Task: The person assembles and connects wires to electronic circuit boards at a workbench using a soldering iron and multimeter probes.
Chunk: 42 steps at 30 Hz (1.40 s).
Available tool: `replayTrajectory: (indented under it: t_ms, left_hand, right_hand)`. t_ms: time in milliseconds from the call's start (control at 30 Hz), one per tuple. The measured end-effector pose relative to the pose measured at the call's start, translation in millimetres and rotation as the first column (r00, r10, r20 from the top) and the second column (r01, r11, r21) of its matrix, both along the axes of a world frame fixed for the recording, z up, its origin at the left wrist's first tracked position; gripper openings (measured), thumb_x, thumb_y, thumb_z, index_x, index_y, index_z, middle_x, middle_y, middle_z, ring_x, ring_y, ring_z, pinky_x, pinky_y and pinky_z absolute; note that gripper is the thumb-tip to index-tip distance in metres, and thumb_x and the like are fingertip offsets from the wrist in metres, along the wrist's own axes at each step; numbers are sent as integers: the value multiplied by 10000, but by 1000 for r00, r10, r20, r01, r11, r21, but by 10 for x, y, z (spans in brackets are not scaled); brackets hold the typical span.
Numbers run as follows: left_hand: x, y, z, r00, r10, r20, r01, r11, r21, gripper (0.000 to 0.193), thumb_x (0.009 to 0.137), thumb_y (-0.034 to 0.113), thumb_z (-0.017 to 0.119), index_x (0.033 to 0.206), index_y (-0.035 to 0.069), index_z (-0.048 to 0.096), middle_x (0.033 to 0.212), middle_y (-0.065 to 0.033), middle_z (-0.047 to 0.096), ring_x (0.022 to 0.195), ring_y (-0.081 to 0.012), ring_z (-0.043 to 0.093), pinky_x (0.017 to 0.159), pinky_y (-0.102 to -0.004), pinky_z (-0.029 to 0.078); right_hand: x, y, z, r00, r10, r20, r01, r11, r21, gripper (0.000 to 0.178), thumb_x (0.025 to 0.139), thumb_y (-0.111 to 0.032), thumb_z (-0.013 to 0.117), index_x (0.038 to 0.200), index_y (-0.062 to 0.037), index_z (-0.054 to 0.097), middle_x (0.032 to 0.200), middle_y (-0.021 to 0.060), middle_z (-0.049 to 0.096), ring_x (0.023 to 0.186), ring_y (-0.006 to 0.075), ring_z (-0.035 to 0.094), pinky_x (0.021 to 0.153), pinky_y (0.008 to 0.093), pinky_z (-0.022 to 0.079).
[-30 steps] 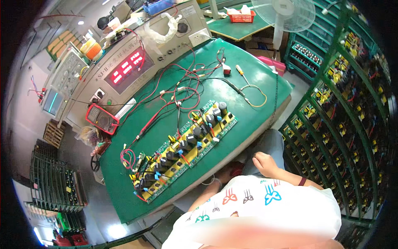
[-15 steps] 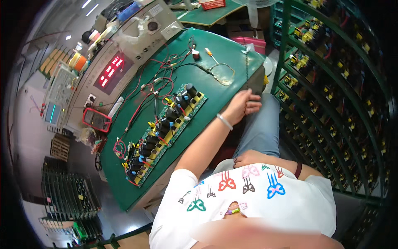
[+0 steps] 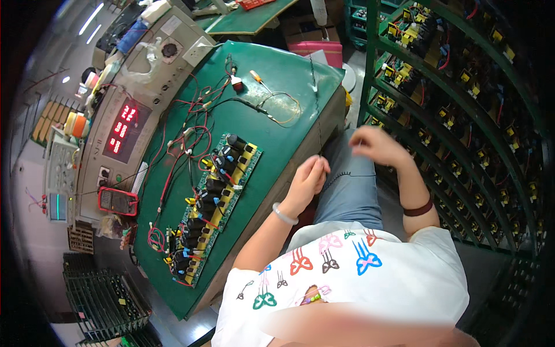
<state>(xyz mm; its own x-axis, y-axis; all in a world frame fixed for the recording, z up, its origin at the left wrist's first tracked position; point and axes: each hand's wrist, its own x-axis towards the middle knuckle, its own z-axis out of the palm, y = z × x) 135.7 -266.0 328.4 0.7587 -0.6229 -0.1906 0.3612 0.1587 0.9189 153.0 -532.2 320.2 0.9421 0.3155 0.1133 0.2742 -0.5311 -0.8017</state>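
My left hand (image 3: pixel 310 178), with a pale bangle at the wrist, is closed just off the table's near right edge. Its fingertips pinch a thin black coiled cord (image 3: pixel 336 180), which runs up to a clip at the table edge and loops over my thigh. My right hand (image 3: pixel 378 147), below a dark wristband, hovers over my right leg with bent fingers; blur hides whether anything is in them. On the green table mat (image 3: pixel 277 141) lies a long green circuit board (image 3: pixel 211 199) crowded with black capacitors and yellow parts. Neither hand touches the board.
Red and black wires (image 3: pixel 188 136) tangle behind the board, near an orange-tipped tool (image 3: pixel 256 76). A bench instrument (image 3: pixel 124 127) with red digits and a red-cased multimeter (image 3: pixel 118 201) stand at the left. A green rack (image 3: pixel 451 115) of boards rises close on the right.
My left hand has drawn back from the table edge toward me, with the cord now in its fingers. My right hand has risen from my lap. The view has shifted a little.
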Motion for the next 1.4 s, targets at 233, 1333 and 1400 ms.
replayTrajectory:
  t_ms: [233, 1333, 1400]
  left_hand:
    - [-349, 146, -218, 988, -127, 93, 119, 989, 91, 282, 1080, 267, 416, 942, 50, 531, 661, 59, 376, 556, -34, 287, 495, -218, 224]
    - [-192, 292, 298, 991, -115, -69, 93, 961, -259, 279, 1081, 238, 403, 914, 44, 515, 643, 57, 351, 540, -44, 255, 494, -230, 210]
    - [-189, 298, 300, 991, -109, -80, 85, 962, -260, 278, 1081, 239, 403, 917, 43, 514, 641, 56, 350, 539, -45, 254, 495, -232, 210]
  right_hand:
    - [757, 224, 30, 881, -387, 272, 332, 916, 226, 157, 885, -49, 625, 1037, -47, 663, 913, 72, 632, 847, 205, 598, 767, 329, 487]
    - [1817, 393, -98, 886, -236, 399, 133, 954, 269, 324, 813, -166, 766, 1040, -67, 558, 1009, 56, 714, 1005, 248, 662, 939, 380, 487]
    - [1833, 398, -91, 876, -239, 419, 138, 956, 258, 329, 806, -175, 775, 1027, -66, 557, 956, 47, 720, 972, 246, 672, 918, 374, 493]
